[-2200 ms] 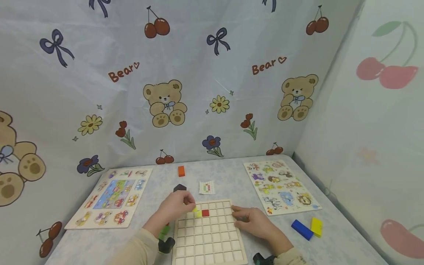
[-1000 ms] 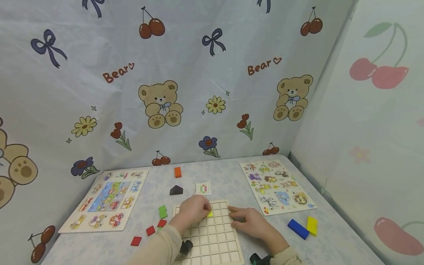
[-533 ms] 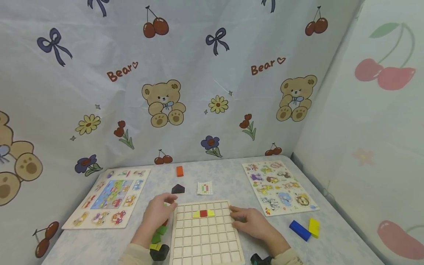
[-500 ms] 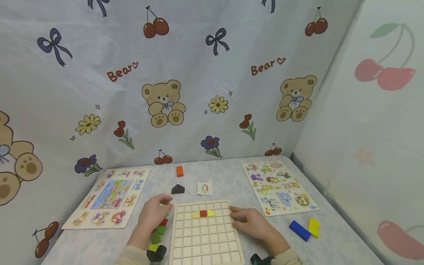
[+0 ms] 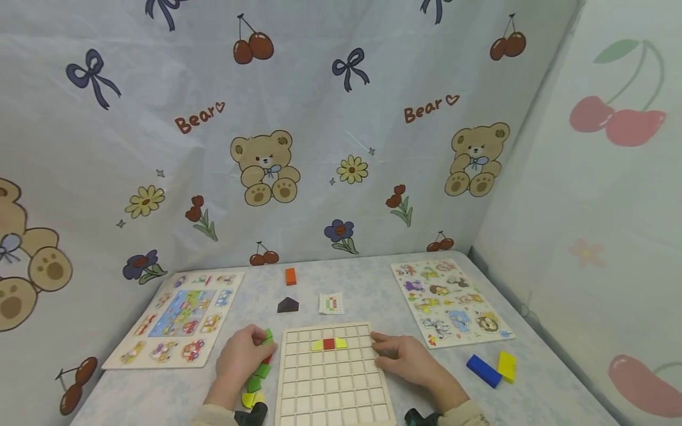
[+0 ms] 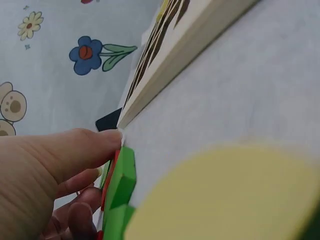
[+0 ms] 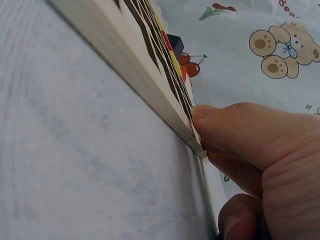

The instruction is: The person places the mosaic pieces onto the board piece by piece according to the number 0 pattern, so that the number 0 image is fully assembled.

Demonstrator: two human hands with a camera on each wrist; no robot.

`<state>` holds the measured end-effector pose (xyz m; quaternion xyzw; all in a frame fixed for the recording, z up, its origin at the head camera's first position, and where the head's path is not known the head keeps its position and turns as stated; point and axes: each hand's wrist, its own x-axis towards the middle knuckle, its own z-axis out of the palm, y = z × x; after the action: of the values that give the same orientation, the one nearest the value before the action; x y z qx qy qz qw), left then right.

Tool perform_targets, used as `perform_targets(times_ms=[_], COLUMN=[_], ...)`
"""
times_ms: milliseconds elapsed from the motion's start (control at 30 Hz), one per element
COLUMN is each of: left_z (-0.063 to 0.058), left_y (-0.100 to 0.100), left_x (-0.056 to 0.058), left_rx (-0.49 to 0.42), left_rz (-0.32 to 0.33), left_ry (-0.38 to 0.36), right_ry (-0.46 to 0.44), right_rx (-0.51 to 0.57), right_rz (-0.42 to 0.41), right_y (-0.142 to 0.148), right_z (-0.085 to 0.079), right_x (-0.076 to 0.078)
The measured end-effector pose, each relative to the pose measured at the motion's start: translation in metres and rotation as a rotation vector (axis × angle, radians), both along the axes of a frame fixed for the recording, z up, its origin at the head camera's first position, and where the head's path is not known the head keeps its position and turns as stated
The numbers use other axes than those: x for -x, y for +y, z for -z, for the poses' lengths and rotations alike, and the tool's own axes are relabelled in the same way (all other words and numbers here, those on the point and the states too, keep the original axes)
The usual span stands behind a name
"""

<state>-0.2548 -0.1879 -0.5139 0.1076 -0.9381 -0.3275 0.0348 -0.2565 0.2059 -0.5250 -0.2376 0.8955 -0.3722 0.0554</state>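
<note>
Three pieces in one row, toward twelve o'clock

Now free of the hand: second yellow piece [image 5: 341, 343], at three o'clock of red tile [image 5: 328, 344] on grid board [image 5: 338, 384], mid-tabletop [image 5: 367, 290]. Probably done with this trio. Left hand [image 5: 242, 355] gone to green pieces [image 5: 262, 371], nine to ten o'clock, grip narrow; cannot tell whether pinching any. Right hand [image 5: 407, 358] on board edge, two o'clock, pinching. Columns along twelve–six; too square-looking for a sure long axis. Coloured row lengthwise nine–three.
</note>
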Motion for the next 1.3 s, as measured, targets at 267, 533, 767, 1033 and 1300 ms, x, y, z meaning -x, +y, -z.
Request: perform_targets(times_ms=[267,533,767,1033,1300], left_z=[0.005,-0.004,-0.011,-0.007,-0.022], left_y=[0.003,0.008,0.031,0.050,0.061], left_x=[0.004,0.000,-0.010,-0.016,-0.022], left_rx=[0.072,0.084,0.029,-0.122,-0.185], left_rz=[-0.006,-0.007,0.147,0.374,0.420], left_ry=[-0.001,0.040,0.094,0.046,0.074], right_ry=[-0.015,-0.002,0.032,0.041,0.045], right_rx=[0.025,0.011,-0.007,-0.034,-0.034], right_rz=[0.007,0.016,0.005,0.008,-0.007], right_y=[-0.002,-0.003,-0.002,-0.002,0.000], right_z=[-0.001,-0.002,0.000,0.001,0.000], right_x=[-0.002,-0.004,-0.004,-0.002,0.001])
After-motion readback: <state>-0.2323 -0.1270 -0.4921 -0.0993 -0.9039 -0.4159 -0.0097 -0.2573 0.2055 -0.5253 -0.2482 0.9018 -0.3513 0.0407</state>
